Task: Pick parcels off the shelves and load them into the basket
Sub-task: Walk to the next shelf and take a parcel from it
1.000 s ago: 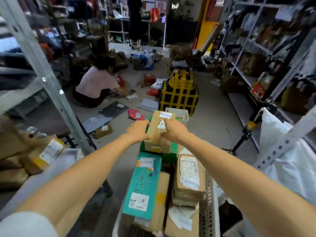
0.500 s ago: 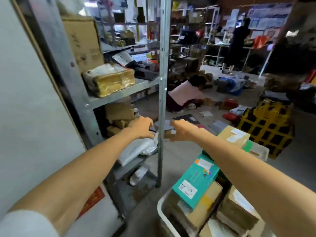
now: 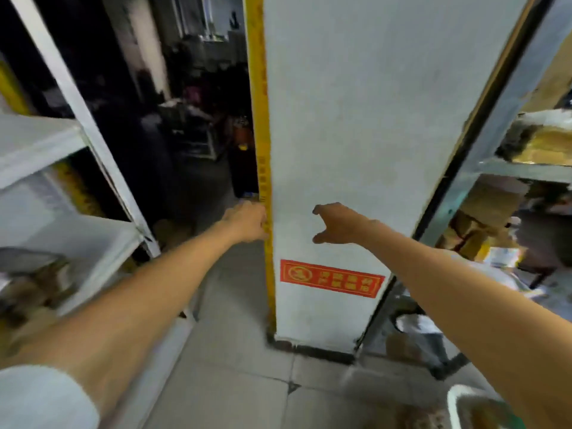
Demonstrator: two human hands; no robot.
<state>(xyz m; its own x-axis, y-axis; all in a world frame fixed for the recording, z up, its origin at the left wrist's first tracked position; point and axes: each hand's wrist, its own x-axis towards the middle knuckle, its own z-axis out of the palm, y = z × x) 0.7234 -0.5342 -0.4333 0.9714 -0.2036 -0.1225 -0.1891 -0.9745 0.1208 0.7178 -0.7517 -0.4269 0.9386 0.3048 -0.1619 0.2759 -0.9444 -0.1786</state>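
Attention is being swung off the basket and round to the left: where a cardboard parcel was being set on the load a second ago, a white pillar is now being faced, and both hands are being carried out in front with nothing seen in them. That parcel is therefore being judged as delivered, and a fresh pick as being sought. At the far left a white metal shelf unit [image 3: 37, 144] is being brought into view, with blurred brown parcels [image 3: 34, 283] lying on its lower level near the left forearm; these are being judged the likeliest next candidates. The left hand [image 3: 247, 222] is being held in line with the yellow edge strip [image 3: 261, 119], its back to the camera and its fingers tucked out of sight, so whether anything is being gripped cannot be told. In the middle the pillar [image 3: 371, 119], bearing a red notice [image 3: 331, 278], is being passed. The right hand [image 3: 339, 226] is being held before it, thumb and fingers spread apart and empty. Further right, a grey shelf unit [image 3: 526, 171] is being shown with a yellow-taped parcel [image 3: 548, 147] on an upper level and brown cardboard boxes [image 3: 476, 227] below, all softened by blur. The basket [image 3: 456, 397], only a white rim in the bottom right corner, is being kept under the right arm, well apart from both hands.
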